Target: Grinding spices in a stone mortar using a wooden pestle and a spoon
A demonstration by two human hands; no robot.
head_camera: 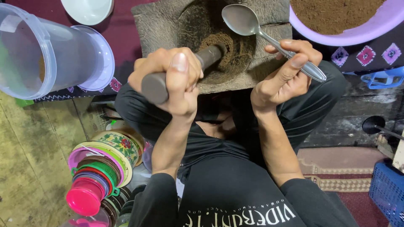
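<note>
- The left hand [170, 77] was wrapped tight round a dark stone pestle [185, 71], thumb up along the handle, fingers closed all the way.
- The pestle slanted down into the hollow of a grey stone mortar [269, 63], its far end resting in a patch of brown ground powder [225, 48].
- The right hand [286, 71] was closed on the handle of a metal spoon [246, 21]; the handle ran between thumb and fingers, and the bowl of the spoon hung over the mortar's far rim, just above the powder.
- The mortar sat on a dark maroon cloth [122, 29] right in front of the person's crossed legs.
- A lilac plastic basin [370, 29] holding more brown powder stood just beside the mortar on the right.
- To the left lay a clear plastic jug [42, 50] tipped on its side, and a white bowl [88, 9] sat beyond it.
- Down by the person's left knee stood a stack of coloured lids and containers [99, 176], with a pink cap at the near end.
- A blue crate [387, 191] was at the right edge, on a patterned rug.
</note>
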